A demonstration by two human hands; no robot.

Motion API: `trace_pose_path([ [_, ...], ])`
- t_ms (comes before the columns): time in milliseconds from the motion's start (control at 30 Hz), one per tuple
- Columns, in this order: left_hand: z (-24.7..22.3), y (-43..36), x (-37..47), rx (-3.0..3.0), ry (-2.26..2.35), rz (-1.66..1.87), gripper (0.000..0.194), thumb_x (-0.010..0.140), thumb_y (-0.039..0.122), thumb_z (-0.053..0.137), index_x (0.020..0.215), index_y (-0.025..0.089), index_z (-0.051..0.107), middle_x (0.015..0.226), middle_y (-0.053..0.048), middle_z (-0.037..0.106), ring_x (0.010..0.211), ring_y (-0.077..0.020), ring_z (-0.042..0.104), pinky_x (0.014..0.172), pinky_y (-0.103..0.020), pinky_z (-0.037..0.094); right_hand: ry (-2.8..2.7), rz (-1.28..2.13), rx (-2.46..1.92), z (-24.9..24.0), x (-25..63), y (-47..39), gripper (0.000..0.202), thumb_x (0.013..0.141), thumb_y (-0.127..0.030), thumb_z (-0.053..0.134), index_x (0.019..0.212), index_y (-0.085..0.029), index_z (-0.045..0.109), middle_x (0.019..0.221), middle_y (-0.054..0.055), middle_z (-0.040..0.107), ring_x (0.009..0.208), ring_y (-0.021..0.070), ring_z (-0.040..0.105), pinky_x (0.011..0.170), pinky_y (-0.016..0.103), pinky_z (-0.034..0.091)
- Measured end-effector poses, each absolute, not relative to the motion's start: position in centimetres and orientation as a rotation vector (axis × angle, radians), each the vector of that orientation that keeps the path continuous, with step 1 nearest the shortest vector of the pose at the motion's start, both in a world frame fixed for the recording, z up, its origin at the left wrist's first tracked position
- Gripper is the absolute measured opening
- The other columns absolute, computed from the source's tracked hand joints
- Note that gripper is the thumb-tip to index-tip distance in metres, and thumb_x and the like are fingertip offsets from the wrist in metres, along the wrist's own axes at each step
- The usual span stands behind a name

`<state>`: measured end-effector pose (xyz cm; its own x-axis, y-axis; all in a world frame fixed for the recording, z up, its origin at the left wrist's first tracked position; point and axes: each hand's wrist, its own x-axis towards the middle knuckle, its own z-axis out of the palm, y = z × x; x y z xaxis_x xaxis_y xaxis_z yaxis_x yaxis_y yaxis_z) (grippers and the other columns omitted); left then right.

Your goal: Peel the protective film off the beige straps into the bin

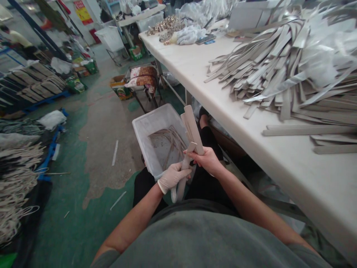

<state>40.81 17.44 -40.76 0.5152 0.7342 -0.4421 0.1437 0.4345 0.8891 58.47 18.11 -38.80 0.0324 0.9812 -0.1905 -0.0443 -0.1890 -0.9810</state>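
Note:
My right hand, bare, is closed round a small bundle of flat grey-beige straps whose ends fan upward. In a white glove, my left hand grips another grey strap; its tip crosses in front of the bundle, by my right fingers. The lower part of that strap loops down towards my lap. Just beyond both hands, a white plastic bin stands tilted in view between my legs, with several thin strips lying inside it.
To the right runs a long white table, heaped with grey straps and clear plastic wrap. A stool with a patterned cushion stands ahead. Bundled cords lie on the left; a person is far off.

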Motion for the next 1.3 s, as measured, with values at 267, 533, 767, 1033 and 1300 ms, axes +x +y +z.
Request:
trace_pose_path([
  [267,-40.5,17.4,41.3,1.037,1.020,0.620,0.042,0.069,0.033,0.076,0.104,0.013,0.067,0.083,-0.002,0.065,0.065,-0.0104,0.050,0.066,-0.025,0.039,-0.901,1.262,-1.378,-40.9,57.6,17.6,0.039,0.061,-0.049,0.077,0.072,-0.015,0.062,0.053,-0.002,0.054,0.040,0.0091,0.042,0.037,0.022,0.032],
  [533,-41.4,17.5,41.4,1.178,1.035,0.526,0.043,0.077,0.055,0.065,0.082,0.013,0.063,0.064,0.001,0.055,0.059,-0.0109,0.047,0.060,-0.026,0.038,-1.042,1.378,-1.354,-41.8,57.3,17.0,0.036,0.064,-0.045,0.073,0.081,-0.015,0.063,0.056,-0.004,0.055,0.042,0.0084,0.043,0.039,0.020,0.033],
  [767,-41.1,17.2,41.8,1.348,0.999,0.458,0.030,0.084,0.045,0.055,0.080,0.016,0.059,0.065,0.001,0.055,0.062,-0.0127,0.049,0.065,-0.028,0.040,-1.155,1.319,-1.361,-40.9,58.4,17.7,0.042,0.063,-0.045,0.075,0.088,-0.013,0.066,0.068,-0.001,0.057,0.051,0.0092,0.044,0.045,0.022,0.037],
  [1033,-42.0,15.3,40.3,1.388,1.024,0.341,0.035,0.086,0.048,0.051,0.071,0.017,0.056,0.065,-0.001,0.056,0.063,-0.0146,0.050,0.066,-0.029,0.040,-1.190,1.071,-1.353,-39.7,59.7,17.5,0.033,0.071,-0.046,0.068,0.064,-0.016,0.058,0.055,-0.002,0.050,0.048,0.0101,0.044,0.047,0.023,0.038],
  [1300,-45.4,12.3,34.4,0.968,1.054,0.390,0.048,0.081,0.061,0.061,0.087,0.014,0.064,0.075,-0.002,0.060,0.067,-0.0135,0.051,0.062,-0.025,0.039,-1.040,1.105,-1.516,-39.6,61.3,17.6,0.040,0.066,-0.053,0.074,0.065,-0.016,0.058,0.048,-0.002,0.051,0.039,0.0093,0.041,0.035,0.022,0.031],
])
